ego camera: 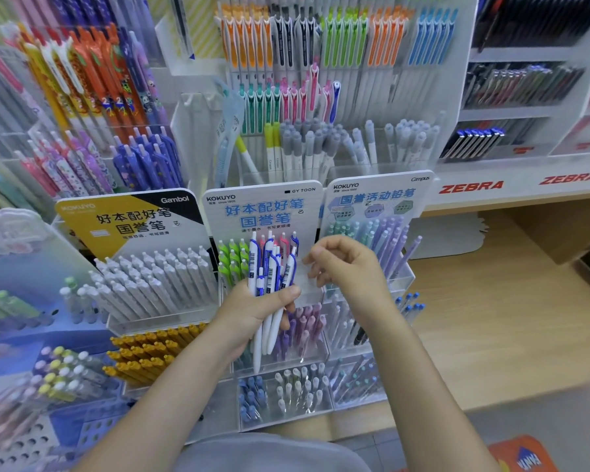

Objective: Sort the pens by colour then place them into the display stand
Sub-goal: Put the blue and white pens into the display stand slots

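My left hand (252, 311) grips a bunch of white pens (269, 277) with blue clips and a few pink ones, held upright in front of the clear acrylic display stand (312, 294). My right hand (344, 264) hovers just right of the bunch at the stand's top tier, fingers loosely curled with nothing visible between them. Green pens (232, 260) fill the slot behind my left hand. The stand's header card (263, 209) reads KOKUYO.
A white-pen stand (157, 277) and yellow pens (150, 352) sit at left. Pastel pencils (389, 240) fill the stand at right. Lower bins hold purple, blue and white pens (286, 390). Racks of hanging pens rise behind. A wooden shelf (491, 301) lies at right.
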Demonstrator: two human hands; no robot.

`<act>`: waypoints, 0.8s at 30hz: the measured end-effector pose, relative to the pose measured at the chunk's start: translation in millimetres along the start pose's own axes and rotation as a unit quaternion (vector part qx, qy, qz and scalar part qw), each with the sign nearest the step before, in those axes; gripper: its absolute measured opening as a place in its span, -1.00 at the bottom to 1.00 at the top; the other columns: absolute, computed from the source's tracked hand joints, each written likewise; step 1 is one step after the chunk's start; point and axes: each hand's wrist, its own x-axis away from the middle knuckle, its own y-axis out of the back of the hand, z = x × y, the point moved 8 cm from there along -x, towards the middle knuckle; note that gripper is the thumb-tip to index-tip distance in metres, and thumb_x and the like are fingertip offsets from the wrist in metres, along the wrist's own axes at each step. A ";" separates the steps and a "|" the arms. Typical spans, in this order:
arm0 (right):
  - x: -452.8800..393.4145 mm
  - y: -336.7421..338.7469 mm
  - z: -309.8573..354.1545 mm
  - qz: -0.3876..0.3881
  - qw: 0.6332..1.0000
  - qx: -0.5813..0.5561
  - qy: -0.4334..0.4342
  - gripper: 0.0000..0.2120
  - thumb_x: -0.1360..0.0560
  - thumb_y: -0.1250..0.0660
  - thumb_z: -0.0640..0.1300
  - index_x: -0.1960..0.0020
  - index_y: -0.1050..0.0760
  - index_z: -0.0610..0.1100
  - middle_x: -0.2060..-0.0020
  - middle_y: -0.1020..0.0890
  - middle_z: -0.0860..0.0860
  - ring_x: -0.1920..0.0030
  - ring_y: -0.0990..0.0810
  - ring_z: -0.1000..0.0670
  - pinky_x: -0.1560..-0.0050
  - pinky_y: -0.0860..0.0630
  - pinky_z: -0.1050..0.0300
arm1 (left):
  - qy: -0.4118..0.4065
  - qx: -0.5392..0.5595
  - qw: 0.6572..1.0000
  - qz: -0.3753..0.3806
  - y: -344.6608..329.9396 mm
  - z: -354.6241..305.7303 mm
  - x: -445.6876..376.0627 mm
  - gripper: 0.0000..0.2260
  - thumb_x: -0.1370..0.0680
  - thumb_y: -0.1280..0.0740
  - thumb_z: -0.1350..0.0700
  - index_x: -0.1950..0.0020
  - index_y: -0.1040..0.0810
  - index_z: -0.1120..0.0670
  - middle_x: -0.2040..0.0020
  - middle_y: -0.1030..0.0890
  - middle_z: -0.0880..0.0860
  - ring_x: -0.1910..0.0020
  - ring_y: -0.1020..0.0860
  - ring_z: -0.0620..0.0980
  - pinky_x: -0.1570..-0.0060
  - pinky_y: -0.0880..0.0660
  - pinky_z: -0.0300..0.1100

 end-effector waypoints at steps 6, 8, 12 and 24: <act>2.9 -11.1 -1.5 0.056 0.998 0.028 -0.012 -0.78 -0.50 -0.44 -0.23 -0.12 -0.53 -0.17 0.24 -0.66 -0.08 0.29 -0.60 -0.05 0.29 -0.54 0.08 | 0.001 -0.006 1.000 0.012 -3.5 1.8 1.9 -0.88 -0.49 -0.48 0.16 0.06 -0.62 0.19 0.34 -0.62 0.13 0.41 -0.56 0.08 0.33 -0.59 -0.11; 2.7 -13.6 -3.5 0.050 0.998 0.031 -0.009 -0.81 -0.49 -0.44 -0.26 -0.09 -0.55 -0.18 0.26 -0.64 -0.06 0.32 -0.58 -0.01 0.31 -0.53 0.09 | 0.001 -0.006 1.000 0.022 -5.1 0.3 2.6 -0.86 -0.47 -0.48 0.14 0.05 -0.62 0.18 0.33 -0.63 0.14 0.41 -0.56 0.09 0.33 -0.59 -0.11; 1.4 -18.2 -4.5 0.062 0.997 0.031 -0.013 -0.82 -0.50 -0.44 -0.26 -0.06 -0.51 -0.19 0.28 -0.64 -0.04 0.36 -0.56 0.03 0.35 -0.51 0.13 | 0.002 -0.011 1.000 0.027 -4.9 -0.4 4.3 -0.86 -0.49 -0.47 0.15 0.04 -0.61 0.20 0.34 -0.64 0.12 0.42 -0.58 0.03 0.36 -0.57 -0.14; -2.5 44.6 35.4 -0.171 0.972 0.071 0.142 -0.79 -0.45 -0.49 -0.22 0.04 -0.53 0.01 0.21 -0.66 0.05 0.17 -0.61 0.06 0.09 -0.50 0.14 | 0.020 0.021 1.000 0.000 7.8 0.0 6.5 -0.67 -0.37 -0.48 -0.02 0.02 -0.58 0.18 0.26 -0.66 0.13 0.47 -0.52 0.02 0.45 -0.50 -0.18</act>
